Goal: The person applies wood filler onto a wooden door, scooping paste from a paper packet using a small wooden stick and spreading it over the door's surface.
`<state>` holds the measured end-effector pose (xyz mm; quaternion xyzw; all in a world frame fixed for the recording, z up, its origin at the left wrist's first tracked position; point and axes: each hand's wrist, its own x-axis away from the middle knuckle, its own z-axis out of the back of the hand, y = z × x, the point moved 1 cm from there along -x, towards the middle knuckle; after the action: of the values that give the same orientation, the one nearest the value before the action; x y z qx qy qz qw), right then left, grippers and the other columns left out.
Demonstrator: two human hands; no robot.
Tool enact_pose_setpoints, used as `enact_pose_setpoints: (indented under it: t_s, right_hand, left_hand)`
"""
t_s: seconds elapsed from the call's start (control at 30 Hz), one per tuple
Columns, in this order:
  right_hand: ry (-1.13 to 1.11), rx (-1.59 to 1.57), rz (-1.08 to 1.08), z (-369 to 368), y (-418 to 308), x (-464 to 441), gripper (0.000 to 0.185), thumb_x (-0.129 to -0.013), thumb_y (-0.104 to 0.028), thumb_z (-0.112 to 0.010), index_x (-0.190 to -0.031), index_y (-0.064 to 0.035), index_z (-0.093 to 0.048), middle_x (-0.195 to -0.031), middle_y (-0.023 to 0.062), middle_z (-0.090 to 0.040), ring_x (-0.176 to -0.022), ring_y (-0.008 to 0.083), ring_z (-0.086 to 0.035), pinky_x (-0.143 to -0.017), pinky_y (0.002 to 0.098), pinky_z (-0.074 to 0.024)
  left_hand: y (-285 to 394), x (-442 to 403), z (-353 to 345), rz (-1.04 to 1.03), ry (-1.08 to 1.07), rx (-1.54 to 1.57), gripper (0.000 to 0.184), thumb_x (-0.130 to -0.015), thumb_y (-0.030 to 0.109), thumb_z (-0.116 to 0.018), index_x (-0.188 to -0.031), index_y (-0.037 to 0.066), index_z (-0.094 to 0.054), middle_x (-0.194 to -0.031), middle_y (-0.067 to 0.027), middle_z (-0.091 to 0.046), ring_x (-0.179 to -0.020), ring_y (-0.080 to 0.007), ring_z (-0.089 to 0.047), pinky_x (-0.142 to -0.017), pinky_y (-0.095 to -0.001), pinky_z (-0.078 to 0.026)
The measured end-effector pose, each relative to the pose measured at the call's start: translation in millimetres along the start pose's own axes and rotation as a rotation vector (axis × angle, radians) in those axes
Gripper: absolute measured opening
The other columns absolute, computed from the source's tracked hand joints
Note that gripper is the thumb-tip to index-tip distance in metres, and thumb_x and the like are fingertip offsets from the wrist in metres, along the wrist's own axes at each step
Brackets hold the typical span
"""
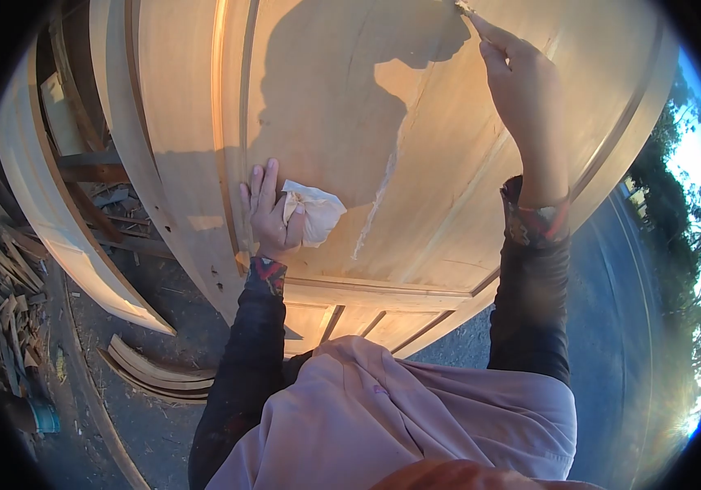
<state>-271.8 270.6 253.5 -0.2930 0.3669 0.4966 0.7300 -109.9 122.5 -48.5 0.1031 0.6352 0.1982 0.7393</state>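
A large wooden panel [448, 196] with raised mouldings fills the upper middle of the view. My left hand [273, 214] rests on its left moulding, fingers pointing up, with a crumpled pale sheet [315, 214] held under the thumb. At the top, my right hand [522, 69] pinches a small thin tool [465, 8] whose tip touches the panel's surface; its far end is hidden. A rough whitish strip of filler [379, 196] runs down the panel between my hands. The shadow of a head and arm falls across the wood.
Curved wooden pieces [81, 253] stand at the left, and more curved strips [154, 371] lie on the ground. Scrap wood [15, 327] is piled at the far left beside a blue-banded container [44, 416]. A road [611, 310] and trees [669, 180] are at the right.
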Motion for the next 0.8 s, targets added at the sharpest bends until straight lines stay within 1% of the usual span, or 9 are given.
enact_pose_setpoints:
  t_s: [0.1, 0.2, 0.3, 0.4, 0.47, 0.53, 0.6, 0.7, 0.8]
  right_hand:
    - [0.168, -0.118, 0.237, 13.6, -12.5, -11.3, 0.026, -0.084, -0.007, -0.053, -0.107, -0.0051, -0.066, -0.087, 0.0274, -0.061, -0.077, 0.0362, -0.063, -0.064, 0.0378, -0.0487]
    - [0.1, -0.126, 0.061, 11.3, -7.3, -17.3, 0.027, -0.085, -0.008, -0.052, -0.108, -0.0046, -0.066, -0.088, 0.0266, -0.061, -0.078, 0.0374, -0.064, -0.066, 0.037, -0.049]
    - [0.064, -0.192, 0.129, 8.5, -5.9, -3.3, 0.027, -0.085, -0.009, -0.052, -0.109, -0.0039, -0.065, -0.088, 0.0264, -0.062, -0.079, 0.0353, -0.065, -0.068, 0.0367, -0.0492]
    - [0.008, -0.169, 0.155, 15.0, -1.6, -2.7, 0.027, -0.085, -0.008, -0.052, -0.109, -0.0021, -0.065, -0.089, 0.0266, -0.062, -0.08, 0.0328, -0.066, -0.069, 0.0366, -0.0494]
    - [0.07, -0.204, 0.253, 20.1, -6.0, -13.3, 0.027, -0.085, -0.007, -0.053, -0.108, -0.001, -0.065, -0.088, 0.0266, -0.062, -0.078, 0.0308, -0.066, -0.067, 0.0364, -0.049]
    - [0.051, -0.187, 0.228, 25.8, -14.3, -20.0, 0.027, -0.085, -0.007, -0.053, -0.109, -0.0008, -0.064, -0.086, 0.0259, -0.063, -0.075, 0.029, -0.065, -0.065, 0.0358, -0.0484]
    - [-0.044, -0.116, 0.078, 29.0, -22.9, -21.1, 0.027, -0.086, -0.007, -0.053, -0.11, -0.0015, -0.064, -0.083, 0.0244, -0.064, -0.071, 0.0273, -0.064, -0.062, 0.0347, -0.0475]
    - [-0.131, 0.047, 0.09, 15.5, 8.9, -14.5, 0.031, -0.089, -0.02, -0.053, -0.118, -0.0229, -0.063, -0.074, 0.0078, -0.06, -0.057, 0.0145, -0.05, -0.06, 0.0281, -0.0454]
    - [-0.236, -0.189, 0.017, 16.8, 17.0, 0.9, 0.031, -0.088, -0.019, -0.054, -0.118, -0.0208, -0.064, -0.074, 0.0028, -0.059, -0.052, 0.0103, -0.044, -0.054, 0.0258, -0.0422]
  left_hand:
    - [-0.4, 0.4, -1.4, 0.001, 0.019, 0.006, 0.03, -0.075, 0.027, -0.052, -0.084, 0.004, -0.068, -0.14, -0.016, -0.043, -0.135, -0.0365, -0.03, -0.11, -0.0534, -0.01]
    - [0.8, 0.3, -0.7, 0.018, 0.01, 0.003, 0.029, -0.075, 0.027, -0.052, -0.084, 0.004, -0.068, -0.14, -0.0153, -0.043, -0.134, -0.0365, -0.03, -0.11, -0.0532, -0.011]
    - [-0.7, 0.2, -1.1, 0.009, 0.014, 0.008, 0.029, -0.075, 0.027, -0.052, -0.085, 0.004, -0.068, -0.14, -0.0149, -0.043, -0.134, -0.0366, -0.03, -0.109, -0.0533, -0.011]
    - [0.6, -0.4, -0.6, 0.011, 0.01, 0.009, 0.029, -0.076, 0.027, -0.052, -0.086, 0.004, -0.068, -0.141, -0.0148, -0.042, -0.135, -0.0367, -0.03, -0.109, -0.0536, -0.011]
    - [-0.3, 0.5, -1.0, 0.026, 0.0, 0.004, 0.029, -0.076, 0.027, -0.052, -0.085, 0.004, -0.068, -0.141, -0.0149, -0.042, -0.135, -0.0367, -0.029, -0.109, -0.0538, -0.011]
    - [0.0, 1.8, -0.8, 0.027, -0.001, 0.004, 0.029, -0.076, 0.027, -0.052, -0.085, 0.004, -0.068, -0.141, -0.0149, -0.042, -0.135, -0.0368, -0.029, -0.109, -0.054, -0.011]
    - [-0.2, 1.4, -0.4, 0.008, 0.006, 0.01, 0.029, -0.076, 0.027, -0.052, -0.085, 0.003, -0.068, -0.141, -0.015, -0.042, -0.135, -0.0368, -0.029, -0.109, -0.0542, -0.011]
    - [0.6, 0.5, -0.1, 0.037, -0.001, 0.019, 0.03, -0.077, 0.027, -0.052, -0.085, 0.003, -0.068, -0.141, -0.0155, -0.042, -0.135, -0.0369, -0.029, -0.109, -0.0544, -0.011]
    - [0.7, -0.4, 0.1, 0.017, 0.007, 0.016, 0.03, -0.077, 0.026, -0.052, -0.085, 0.002, -0.068, -0.14, -0.0159, -0.042, -0.135, -0.0369, -0.029, -0.109, -0.0543, -0.012]
